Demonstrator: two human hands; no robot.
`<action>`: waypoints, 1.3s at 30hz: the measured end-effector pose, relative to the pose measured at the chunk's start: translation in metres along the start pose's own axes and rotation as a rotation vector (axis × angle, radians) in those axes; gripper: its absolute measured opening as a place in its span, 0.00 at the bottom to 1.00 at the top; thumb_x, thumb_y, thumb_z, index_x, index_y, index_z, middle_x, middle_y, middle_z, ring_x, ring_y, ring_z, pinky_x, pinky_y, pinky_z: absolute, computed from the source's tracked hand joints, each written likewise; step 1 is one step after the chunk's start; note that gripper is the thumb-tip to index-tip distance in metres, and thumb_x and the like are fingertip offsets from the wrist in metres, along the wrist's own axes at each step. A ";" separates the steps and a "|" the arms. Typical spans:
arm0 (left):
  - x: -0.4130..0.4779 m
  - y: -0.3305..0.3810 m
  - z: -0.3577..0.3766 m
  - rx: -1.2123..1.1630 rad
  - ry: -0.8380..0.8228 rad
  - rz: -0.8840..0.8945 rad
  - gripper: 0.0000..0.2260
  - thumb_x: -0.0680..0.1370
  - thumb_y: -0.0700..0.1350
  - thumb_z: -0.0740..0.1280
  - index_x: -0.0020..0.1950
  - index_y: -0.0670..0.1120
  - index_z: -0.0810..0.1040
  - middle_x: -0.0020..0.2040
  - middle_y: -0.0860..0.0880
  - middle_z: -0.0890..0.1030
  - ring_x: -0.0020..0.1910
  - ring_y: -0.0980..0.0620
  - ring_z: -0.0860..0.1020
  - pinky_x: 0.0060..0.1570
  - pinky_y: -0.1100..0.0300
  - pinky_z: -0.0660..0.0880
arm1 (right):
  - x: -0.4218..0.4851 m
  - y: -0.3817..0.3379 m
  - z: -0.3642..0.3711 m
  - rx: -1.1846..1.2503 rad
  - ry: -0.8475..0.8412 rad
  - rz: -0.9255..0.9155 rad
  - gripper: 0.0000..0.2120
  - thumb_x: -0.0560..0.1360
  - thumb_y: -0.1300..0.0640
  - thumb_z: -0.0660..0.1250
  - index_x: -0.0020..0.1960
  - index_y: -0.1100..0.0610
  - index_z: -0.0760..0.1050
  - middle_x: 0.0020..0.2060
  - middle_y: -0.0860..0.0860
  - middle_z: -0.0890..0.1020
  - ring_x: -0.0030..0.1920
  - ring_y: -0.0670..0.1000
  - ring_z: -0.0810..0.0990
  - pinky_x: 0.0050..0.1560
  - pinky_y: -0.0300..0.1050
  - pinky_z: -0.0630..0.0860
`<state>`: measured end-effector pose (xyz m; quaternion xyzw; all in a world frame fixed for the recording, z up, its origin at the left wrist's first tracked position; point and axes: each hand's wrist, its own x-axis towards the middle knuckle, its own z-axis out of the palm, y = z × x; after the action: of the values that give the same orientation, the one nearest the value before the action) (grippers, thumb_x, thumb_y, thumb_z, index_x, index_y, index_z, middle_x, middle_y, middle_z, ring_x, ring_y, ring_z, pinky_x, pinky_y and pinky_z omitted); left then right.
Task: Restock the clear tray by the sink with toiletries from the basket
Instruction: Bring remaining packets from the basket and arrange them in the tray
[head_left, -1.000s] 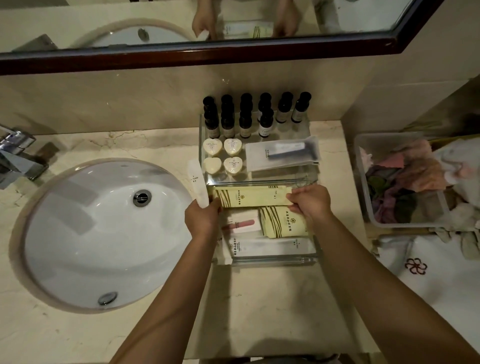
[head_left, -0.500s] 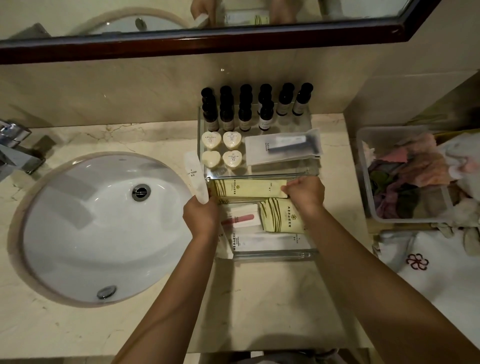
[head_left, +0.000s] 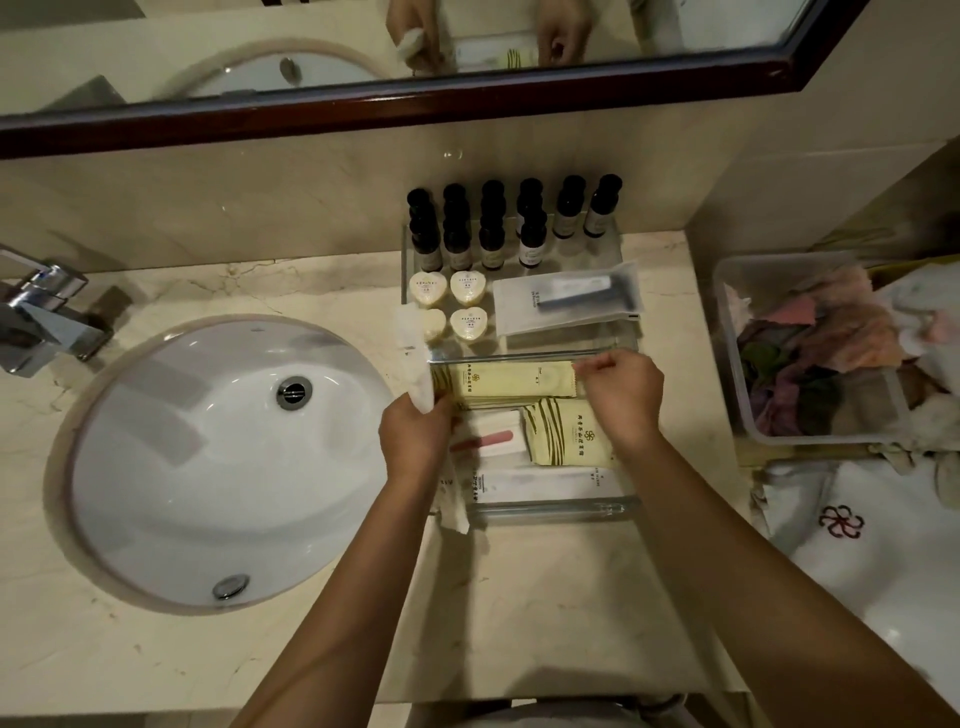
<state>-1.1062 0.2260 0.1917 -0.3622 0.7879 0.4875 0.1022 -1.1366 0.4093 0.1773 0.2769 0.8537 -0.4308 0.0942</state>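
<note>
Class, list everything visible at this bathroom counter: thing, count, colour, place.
sink: one, white, left
tap: one, chrome, far left
mirror: one, dark-framed, above
clear tray: one, right of the sink
small bottles: about ten, dark-capped, tray's back
heart soaps: four, cream, before the bottles
clear pouch: one, dark item inside, right of the soaps
yellow sachets: at least two, tray's near half
nail file packet: one, white, pink file, beside the sachets
long white packet: one, tray's front
basket: one, clear, cloths inside, far right
left hand: grips a white packet
right hand: pinches the long yellow sachet
</note>
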 end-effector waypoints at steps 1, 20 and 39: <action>-0.003 0.003 0.000 0.060 -0.074 0.051 0.06 0.77 0.42 0.64 0.49 0.42 0.80 0.40 0.46 0.81 0.39 0.48 0.79 0.35 0.61 0.72 | -0.006 -0.005 -0.005 0.067 -0.023 -0.025 0.07 0.76 0.54 0.66 0.40 0.54 0.79 0.40 0.51 0.82 0.40 0.49 0.78 0.44 0.43 0.73; -0.012 -0.017 -0.016 1.083 -0.672 0.580 0.27 0.73 0.51 0.69 0.71 0.53 0.67 0.64 0.48 0.76 0.60 0.47 0.75 0.57 0.55 0.74 | -0.062 0.051 -0.061 0.558 -0.430 0.549 0.05 0.74 0.65 0.67 0.49 0.63 0.76 0.25 0.52 0.79 0.23 0.46 0.72 0.18 0.34 0.67; -0.012 -0.051 -0.020 1.274 -0.444 0.840 0.20 0.79 0.52 0.59 0.71 0.49 0.65 0.65 0.46 0.69 0.63 0.44 0.67 0.59 0.53 0.66 | -0.063 0.061 -0.038 -0.570 -0.188 -0.307 0.11 0.74 0.58 0.68 0.57 0.56 0.75 0.53 0.51 0.75 0.53 0.52 0.75 0.46 0.42 0.73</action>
<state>-1.0594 0.2009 0.1726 0.1993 0.9470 0.0014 0.2520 -1.0475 0.4439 0.1840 0.0666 0.9592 -0.2076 0.1801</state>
